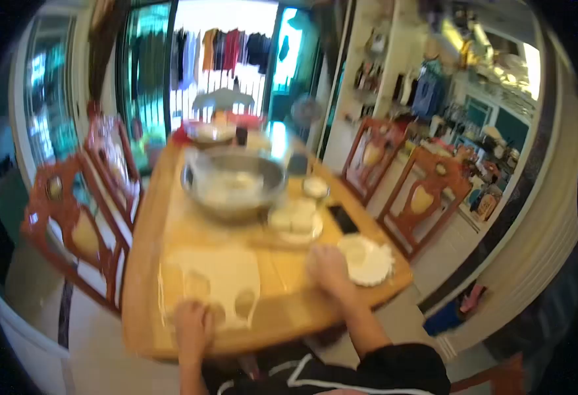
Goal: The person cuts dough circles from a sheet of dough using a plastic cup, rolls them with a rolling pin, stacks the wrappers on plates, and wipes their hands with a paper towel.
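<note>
Closest to my camera is the black sleeve, with the forearm reaching out over the wooden table. The left hand has its fingers bent down at the near edge of the pale dough sheet, which lies flat on the wood in front of the body, probably so both hands can get at it easily. I can't tell if those fingers are pinching or just resting. The sheet has roundish gaps in it, one right beside the fingers.

The right hand looks loosely curled, but it's a smeary blur from where I'm sitting, so I honestly can't say if anything's in it. It's between the sheet and the white plate, a short reach from either, which makes sense to me.

Past that, the smaller plate holds pale pieces, and the phone sits beside it, off the dough side. The big metal bowl is farther back, I'd guess to leave elbow room.
</note>
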